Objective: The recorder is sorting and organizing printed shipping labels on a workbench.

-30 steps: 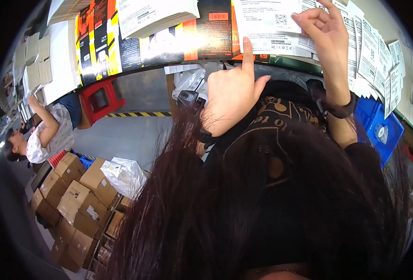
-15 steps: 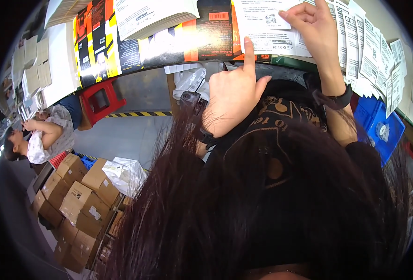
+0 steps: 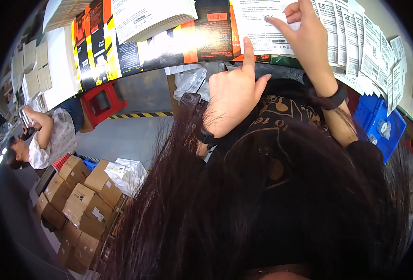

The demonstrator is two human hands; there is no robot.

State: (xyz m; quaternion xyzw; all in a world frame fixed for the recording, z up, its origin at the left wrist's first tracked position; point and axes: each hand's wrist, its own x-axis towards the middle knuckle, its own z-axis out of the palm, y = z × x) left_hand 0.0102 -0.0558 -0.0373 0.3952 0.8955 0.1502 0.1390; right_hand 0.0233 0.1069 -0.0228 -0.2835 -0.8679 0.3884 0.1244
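A white printed sheet [image 3: 250, 16] with a small square code lies at the near edge of the table, over other paper. My left hand [image 3: 234, 95] rests its outstretched index fingertip on the sheet's lower left; its thumb points out, and the remaining fingers are curled with nothing visible in them. Across the sheet's right side reaches my right hand [image 3: 314, 44], thumb laid over the print and apart from the bent fingers. To its right, overlapping printed sheets [image 3: 367, 53] fan out in a row. A thick stack of printed sheets [image 3: 152, 16] stands left of both hands.
Black, orange and yellow printed card [image 3: 206, 42] covers the table's near edge. A blue bin [image 3: 379, 123] sits low at right. Below the table at left are a red stool [image 3: 101, 102] and cardboard boxes [image 3: 82, 205]. Another person [image 3: 59, 135] works at far left.
My right hand has shifted slightly left and down over the sheet, its thumb now farther across the print. My left hand stays in place. The person at far left has raised an arm.
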